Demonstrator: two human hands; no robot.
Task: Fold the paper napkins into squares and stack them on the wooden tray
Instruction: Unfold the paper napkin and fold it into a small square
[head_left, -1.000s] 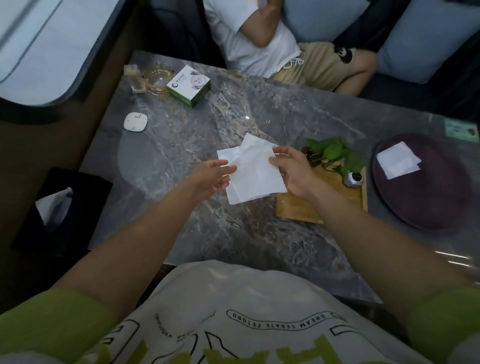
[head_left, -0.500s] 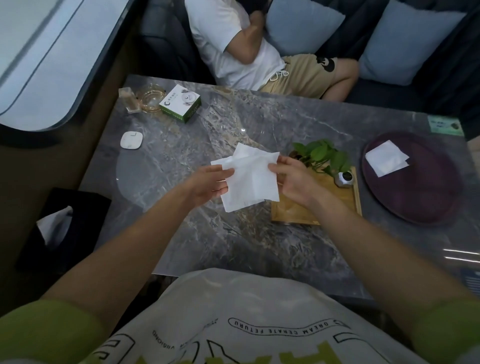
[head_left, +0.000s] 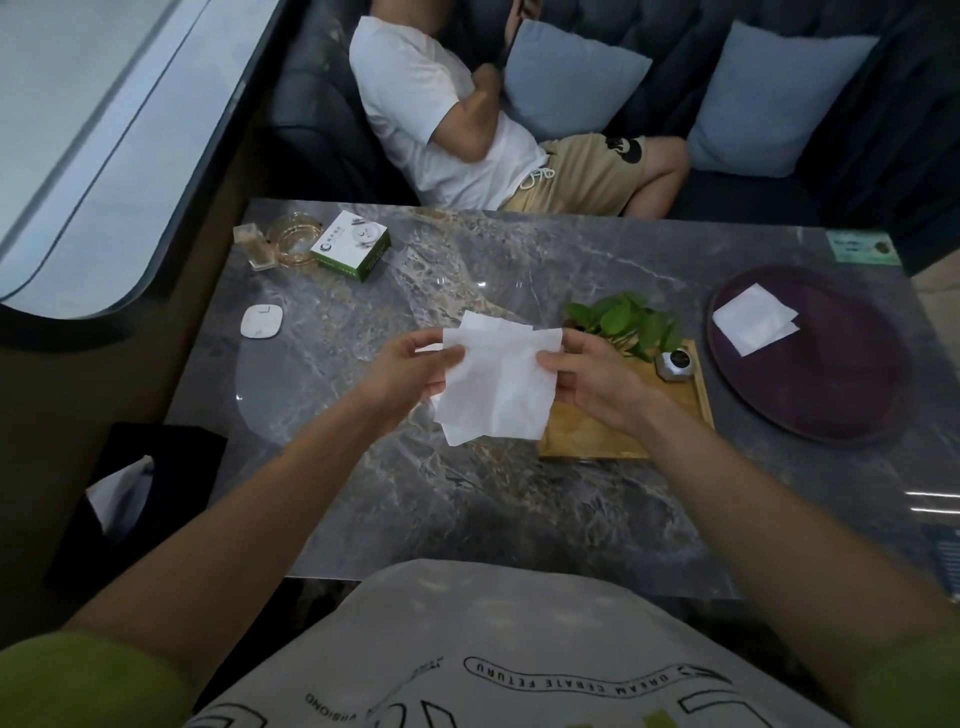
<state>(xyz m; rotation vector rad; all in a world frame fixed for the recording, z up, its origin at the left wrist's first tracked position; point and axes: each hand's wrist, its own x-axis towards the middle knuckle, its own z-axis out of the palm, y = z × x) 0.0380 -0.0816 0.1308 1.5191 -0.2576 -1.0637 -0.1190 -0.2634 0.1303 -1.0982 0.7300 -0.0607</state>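
Note:
A white paper napkin (head_left: 496, 387) hangs above the marble table, held at its upper corners. My left hand (head_left: 410, 371) pinches its left top edge and my right hand (head_left: 592, 382) pinches its right top edge. The napkin looks folded over once, its layers slightly uneven at the top and bottom. A wooden tray (head_left: 587, 441) lies just right of the napkin, partly behind my right hand, with a small green plant (head_left: 628, 322) and a little grey pot (head_left: 674, 365) on its far end. Another folded white napkin (head_left: 754, 318) rests on a round dark purple tray (head_left: 841, 395) at the right.
At the far left of the table (head_left: 363, 488) stand a green and white box (head_left: 350, 252), a glass ashtray (head_left: 293, 240) and a white square pad (head_left: 262, 322). A black tissue holder (head_left: 130, 493) sits off the table's left edge. A person in a white shirt (head_left: 441, 119) reclines on the sofa beyond.
Both hands have raised the napkin and drawn it flatter between them, hanging down from its top edge. The camera has tilted up, showing more of the sofa.

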